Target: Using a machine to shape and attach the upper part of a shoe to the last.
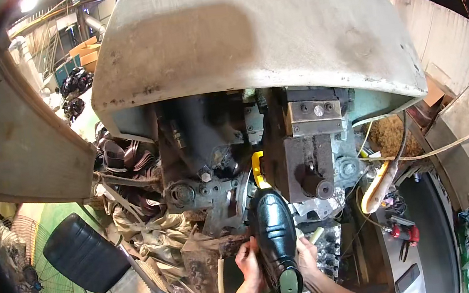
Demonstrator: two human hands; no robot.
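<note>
A glossy black shoe [273,224] lies lengthwise in front of me, its far end up against the machine [310,157]. At its near end a pale green surface [289,285] shows inside the black rim, like the top of a shoe last. My left hand [249,261] is closed against the shoe's left side, and my right hand [306,254] grips the right side. The shoe hides part of the fingers of both. A yellow curved part [259,170] of the machine stands just beyond the shoe's far end.
A large pale hood [249,32] overhangs the machine. To the left are a black padded chair [82,252], a fan [38,273] and piled dark shoe pieces [123,155]. On the right hang a tan-handled tool [379,188] and cables; a red-handled tool [406,233] and phone [407,279] lie below.
</note>
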